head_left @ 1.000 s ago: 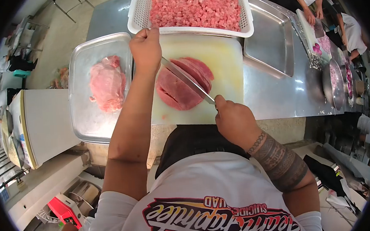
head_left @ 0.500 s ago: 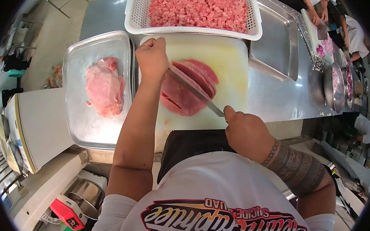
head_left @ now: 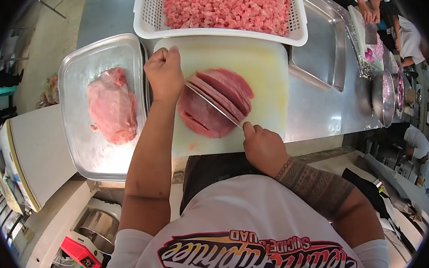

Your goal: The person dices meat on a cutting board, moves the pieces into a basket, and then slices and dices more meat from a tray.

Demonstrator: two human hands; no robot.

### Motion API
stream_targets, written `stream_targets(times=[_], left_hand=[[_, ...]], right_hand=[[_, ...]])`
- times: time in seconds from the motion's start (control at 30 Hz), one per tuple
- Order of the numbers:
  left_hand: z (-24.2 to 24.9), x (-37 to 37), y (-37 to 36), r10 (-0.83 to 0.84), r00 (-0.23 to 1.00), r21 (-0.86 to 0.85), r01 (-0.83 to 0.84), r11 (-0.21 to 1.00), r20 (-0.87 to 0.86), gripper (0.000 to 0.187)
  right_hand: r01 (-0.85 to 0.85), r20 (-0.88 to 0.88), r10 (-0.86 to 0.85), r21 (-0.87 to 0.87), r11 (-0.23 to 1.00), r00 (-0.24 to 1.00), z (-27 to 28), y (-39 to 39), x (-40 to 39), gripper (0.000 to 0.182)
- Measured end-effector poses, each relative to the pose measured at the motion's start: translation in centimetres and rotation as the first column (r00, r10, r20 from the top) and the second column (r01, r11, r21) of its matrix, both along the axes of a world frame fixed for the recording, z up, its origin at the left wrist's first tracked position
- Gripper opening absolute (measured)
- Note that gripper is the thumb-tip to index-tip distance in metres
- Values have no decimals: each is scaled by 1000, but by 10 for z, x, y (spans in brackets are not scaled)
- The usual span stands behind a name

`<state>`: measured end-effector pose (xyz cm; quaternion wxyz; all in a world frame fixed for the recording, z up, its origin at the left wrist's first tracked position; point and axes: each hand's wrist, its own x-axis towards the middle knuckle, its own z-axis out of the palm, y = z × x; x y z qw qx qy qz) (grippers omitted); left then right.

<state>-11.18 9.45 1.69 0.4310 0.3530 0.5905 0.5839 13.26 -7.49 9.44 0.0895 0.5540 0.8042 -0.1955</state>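
A boneless piece of raw pink meat [head_left: 206, 116] lies on the pale cutting board [head_left: 268, 81], split by slanting cuts into slices on its right side. My right hand [head_left: 265, 149] is closed around the handle of a knife [head_left: 215, 106]. The blade, seen almost edge-on, runs diagonally along the meat from lower right to upper left. Beyond the blade's far end, over the board's left side, my left hand [head_left: 165, 74] is curled into a fist with the thumb up. Its underside is hidden, so I cannot tell what it grips.
A metal tray [head_left: 74, 83] with another raw meat piece [head_left: 112, 107] stands left of the board. Behind the board sits a white perforated basket [head_left: 169, 32] of diced meat. To the right are a steel tray [head_left: 321, 73], metal bowls [head_left: 384, 99] and co-workers chopping something purple.
My right hand has drawn in to the left, and the blade has turned more edge-on. A slice now stands more distinct along the blade. The view has shifted slightly.
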Motion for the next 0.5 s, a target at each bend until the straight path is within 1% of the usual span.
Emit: stream_targets(times=[0.07,0.1,0.13,0.17,0.2,0.23,0.27,0.3,0.4,0.5], left_hand=[[2,0,-4,42,999,-29,-43,999,-34,37],[7,5,-11,134,979,74,-124,990,-155,30],[14,16,-27,237,936,186,-192,964,-262,25],[21,21,-44,348,869,304,-246,920,-351,24],[19,20,-70,279,831,282,-155,947,-480,35],[19,19,-96,206,773,246,-67,967,-600,50],[28,21,-116,7,740,104,86,991,-673,58],[34,24,-133,-194,674,-54,222,973,-713,66],[35,46,-161,-227,493,-69,318,946,-840,78],[38,52,-161,-275,494,-161,261,952,-824,84]], right_hand=[[-4,-4,4,17,1000,1000,-1,1,2,14],[-5,-8,5,24,1000,1000,-1,-1,2,14],[2,-21,-1,43,999,1000,-3,-4,2,14],[6,-35,-3,62,998,999,-6,-6,3,14],[11,-48,-7,80,997,999,-7,-7,5,15],[19,-79,-13,83,996,997,-6,-7,6,14],[26,-109,-17,82,996,994,-5,-7,6,14],[29,-139,-18,76,997,990,-4,-8,6,14],[11,-152,-7,23,1000,988,4,0,5,16],[-5,-177,9,22,1000,984,24,0,8,28]])
